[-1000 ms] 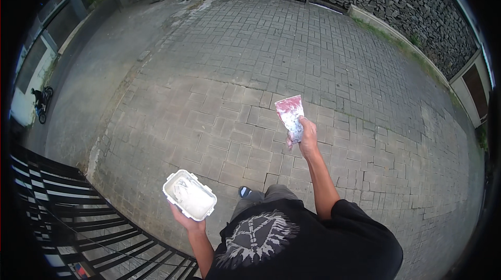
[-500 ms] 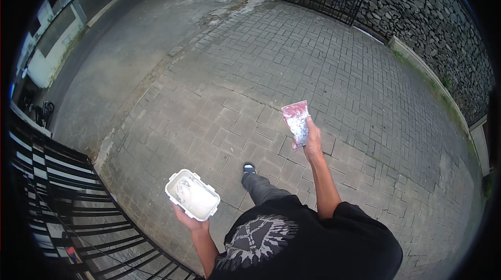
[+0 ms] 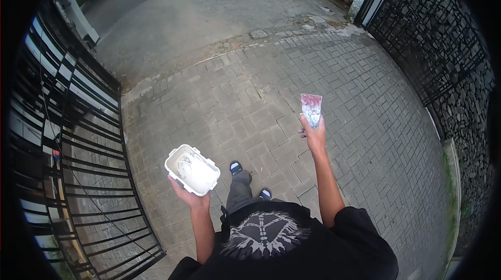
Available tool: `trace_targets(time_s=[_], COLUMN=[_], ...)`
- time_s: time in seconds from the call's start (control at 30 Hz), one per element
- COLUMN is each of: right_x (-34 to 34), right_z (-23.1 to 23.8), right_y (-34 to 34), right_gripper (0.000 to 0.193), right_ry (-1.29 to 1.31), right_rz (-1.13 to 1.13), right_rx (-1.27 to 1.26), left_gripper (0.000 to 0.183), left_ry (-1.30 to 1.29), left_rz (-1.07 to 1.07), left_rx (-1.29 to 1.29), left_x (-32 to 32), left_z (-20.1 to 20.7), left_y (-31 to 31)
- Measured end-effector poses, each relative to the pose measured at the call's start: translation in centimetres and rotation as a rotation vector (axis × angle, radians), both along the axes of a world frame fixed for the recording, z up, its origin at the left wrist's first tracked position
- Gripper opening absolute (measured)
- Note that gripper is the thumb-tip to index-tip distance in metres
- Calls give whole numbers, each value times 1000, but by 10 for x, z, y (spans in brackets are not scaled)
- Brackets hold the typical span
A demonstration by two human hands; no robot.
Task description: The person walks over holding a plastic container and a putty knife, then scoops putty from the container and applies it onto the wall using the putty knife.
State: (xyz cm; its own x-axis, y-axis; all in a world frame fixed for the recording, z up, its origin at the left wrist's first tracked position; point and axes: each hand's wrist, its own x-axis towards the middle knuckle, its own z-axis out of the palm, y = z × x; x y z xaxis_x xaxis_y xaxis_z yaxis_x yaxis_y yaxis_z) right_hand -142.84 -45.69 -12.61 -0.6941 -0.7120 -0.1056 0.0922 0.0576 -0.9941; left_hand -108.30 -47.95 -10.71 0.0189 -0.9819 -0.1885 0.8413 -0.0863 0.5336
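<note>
- The left hand [image 3: 190,195] clasps a white tub [image 3: 175,160] from beneath, most fingers hidden from me.
- White paste [image 3: 201,177] lies inside, its opening facing up.
- The right hand [image 3: 315,137] pinches a scraper [image 3: 311,102], thumb against it, the pink, white-smeared end pointing away.
- Tub and scraper are well apart, both above the pavers [image 3: 261,129].

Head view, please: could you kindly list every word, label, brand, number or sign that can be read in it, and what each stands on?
None can be read.
Black shirt: a pale print, with no legible lettering.
White tub in the left hand: no legible marking.
Flat reddish tool in the right hand: white smears, no legible text.
Sandal: pale patch, too small to read.
</note>
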Motion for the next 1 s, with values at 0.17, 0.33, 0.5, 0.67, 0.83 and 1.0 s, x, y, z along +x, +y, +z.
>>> trace_targets(time_s=[0.17,0.33,0.5,0.67,0.83,1.0], right_x=[54,72,73,58,18,-35], right_z=[30,37,29,27,20,12], right_y=[-105,-202,-291,-372,-460,-555], right_gripper=[55,63,71,76,79,80], right_ry=[438,523,623,776,689,738], right_rz=[95,277,347,364,421,482], right_rx=[183,130,28,-63,-51,-84], left_gripper=[62,60,59,58,58,58], left_ry=[62,78,46,-15,-14,-22], left_rz=[37,91,142,136,161,237], left_rx=[14,9,36,2,3,-2], left_x=[-54,-100,-113,-126,-167,-224], left_z=[-25,-25,-16,-12,-23,-21], left_y=[-83,-177,-268,-347,-424,-506])
